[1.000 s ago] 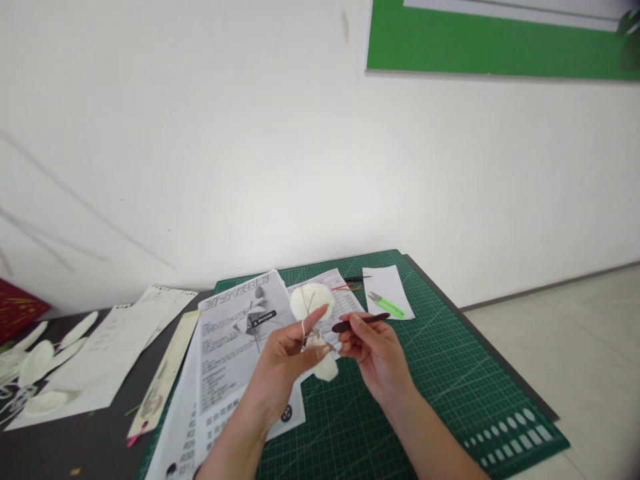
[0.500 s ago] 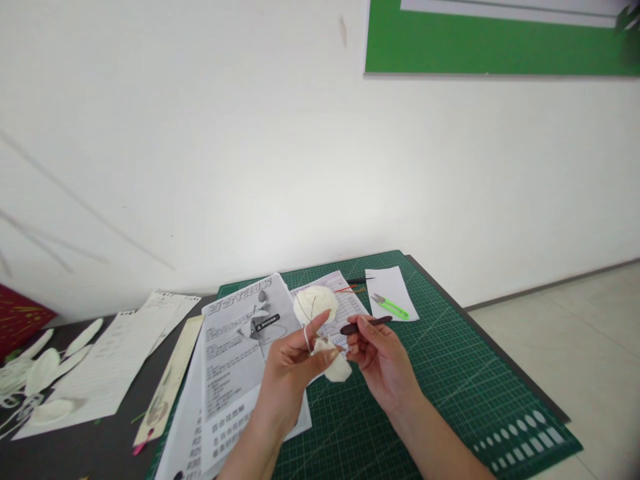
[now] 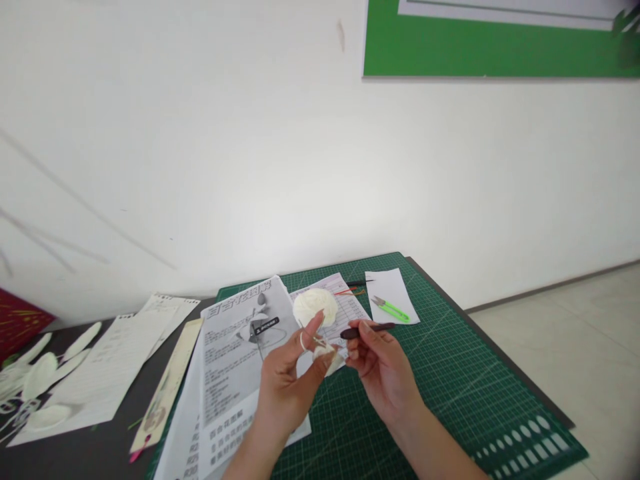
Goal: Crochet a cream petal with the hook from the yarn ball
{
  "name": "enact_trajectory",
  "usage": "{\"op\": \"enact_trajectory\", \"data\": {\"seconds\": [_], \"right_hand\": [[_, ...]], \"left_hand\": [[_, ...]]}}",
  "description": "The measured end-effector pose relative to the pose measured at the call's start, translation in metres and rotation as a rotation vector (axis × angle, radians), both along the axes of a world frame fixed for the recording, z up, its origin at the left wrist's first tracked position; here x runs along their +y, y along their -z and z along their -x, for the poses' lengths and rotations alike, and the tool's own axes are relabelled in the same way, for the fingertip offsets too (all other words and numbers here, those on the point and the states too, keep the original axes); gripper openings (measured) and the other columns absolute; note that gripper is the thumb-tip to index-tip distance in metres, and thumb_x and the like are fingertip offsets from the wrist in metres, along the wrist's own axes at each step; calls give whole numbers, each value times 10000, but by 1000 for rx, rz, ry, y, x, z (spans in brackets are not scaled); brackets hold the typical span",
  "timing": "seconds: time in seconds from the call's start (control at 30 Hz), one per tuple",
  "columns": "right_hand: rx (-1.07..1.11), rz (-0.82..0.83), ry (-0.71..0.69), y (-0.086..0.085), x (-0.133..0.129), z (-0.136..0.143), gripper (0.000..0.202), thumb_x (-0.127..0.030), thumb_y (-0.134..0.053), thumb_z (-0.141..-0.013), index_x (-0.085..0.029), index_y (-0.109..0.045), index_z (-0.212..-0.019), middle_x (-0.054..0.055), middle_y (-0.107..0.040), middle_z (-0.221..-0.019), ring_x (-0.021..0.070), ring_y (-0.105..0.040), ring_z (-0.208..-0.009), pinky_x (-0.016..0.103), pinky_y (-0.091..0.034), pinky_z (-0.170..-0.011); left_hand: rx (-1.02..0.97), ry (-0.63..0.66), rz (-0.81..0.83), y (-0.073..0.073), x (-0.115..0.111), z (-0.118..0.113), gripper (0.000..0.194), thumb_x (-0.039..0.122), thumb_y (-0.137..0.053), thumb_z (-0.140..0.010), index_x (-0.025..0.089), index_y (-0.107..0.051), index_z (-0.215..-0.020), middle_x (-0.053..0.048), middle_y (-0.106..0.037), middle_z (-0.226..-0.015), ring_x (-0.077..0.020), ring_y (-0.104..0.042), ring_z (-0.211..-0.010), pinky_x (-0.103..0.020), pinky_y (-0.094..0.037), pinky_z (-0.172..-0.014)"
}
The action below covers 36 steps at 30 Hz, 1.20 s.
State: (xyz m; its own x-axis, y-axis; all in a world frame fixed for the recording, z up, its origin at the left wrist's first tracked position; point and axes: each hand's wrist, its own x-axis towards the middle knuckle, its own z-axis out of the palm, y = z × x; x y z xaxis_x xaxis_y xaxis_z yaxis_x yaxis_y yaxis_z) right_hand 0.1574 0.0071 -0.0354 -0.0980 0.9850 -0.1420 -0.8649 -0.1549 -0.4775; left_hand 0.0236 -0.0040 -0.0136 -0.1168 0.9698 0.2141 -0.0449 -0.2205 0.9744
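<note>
My left hand (image 3: pixel 289 381) pinches a small white crochet piece (image 3: pixel 325 351) between thumb and fingers. White yarn loops round its raised index finger. My right hand (image 3: pixel 386 377) grips a crochet hook (image 3: pixel 356 332) by its dark brown handle, held nearly level. The hook's thin tip points left toward the piece; whether it sits in a stitch I cannot make out. Just behind my left fingertips lies a white ball of yarn (image 3: pixel 311 303) on the printed sheets.
Printed pattern sheets (image 3: pixel 235 380) cover the left part of the green cutting mat (image 3: pixel 450 393). Green thread snips (image 3: pixel 391 309) lie on white paper (image 3: pixel 400 283) at the back. Further left are a bookmark (image 3: pixel 167 387), handwritten sheets (image 3: pixel 105 373) and several white petal shapes (image 3: pixel 41 375).
The crochet piece has turned in my left fingers, and less of it shows below them. My right hand has shifted slightly, with the hook still in it.
</note>
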Motion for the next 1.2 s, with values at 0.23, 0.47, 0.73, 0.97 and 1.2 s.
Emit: {"op": "enact_trajectory", "data": {"seconds": [0.23, 0.47, 0.73, 0.97, 1.2], "right_hand": [[-104, -64, 86, -2, -2, 2, 241, -288, -822, -671, -105, -736, -801, 41, -708, -574, 89, -631, -461, 163, -565, -491], [-66, -44, 20, 0, 3, 0, 238, -271, -824, -666, -87, -731, -785, 46, -701, -566, 88, -622, -443, 156, -558, -462], [-16, 13, -8, 0, 3, -1, 274, -264, -859, -609, -83, -732, -771, 36, -694, -544, 79, -613, -427, 149, -552, -442], [53, 124, -97, 5, 5, 2, 293, -258, -877, -563, -109, -737, -773, 5, -698, -565, 44, -602, -431, 120, -555, -483], [-25, 66, -69, 5, 5, 1, 284, -284, -854, -605, -99, -736, -785, 19, -699, -566, 59, -604, -430, 139, -550, -470]], "left_hand": [[-62, 3, 38, 6, 2, 1, 495, 203, -797, -656, 236, -696, -1139, 7, -737, -803, -183, -639, -798, -291, -451, -889], [-287, 125, 199, 6, 6, 4, 490, 197, -838, -597, 212, -711, -1069, -31, -737, -779, -206, -651, -803, -289, -497, -753], [-228, 158, 124, 6, 6, 8, 577, 196, -806, -649, 204, -647, -1204, -33, -725, -765, -167, -640, -707, -279, -510, -715], [59, 60, -225, 21, 7, 11, 579, 119, -704, -758, 269, -562, -1300, 9, -719, -788, -141, -641, -768, -274, -480, -835], [241, 10, -374, 11, 7, 9, 625, 17, -698, -719, 364, -612, -1230, 28, -724, -824, -121, -646, -734, -208, -489, -761]]}}
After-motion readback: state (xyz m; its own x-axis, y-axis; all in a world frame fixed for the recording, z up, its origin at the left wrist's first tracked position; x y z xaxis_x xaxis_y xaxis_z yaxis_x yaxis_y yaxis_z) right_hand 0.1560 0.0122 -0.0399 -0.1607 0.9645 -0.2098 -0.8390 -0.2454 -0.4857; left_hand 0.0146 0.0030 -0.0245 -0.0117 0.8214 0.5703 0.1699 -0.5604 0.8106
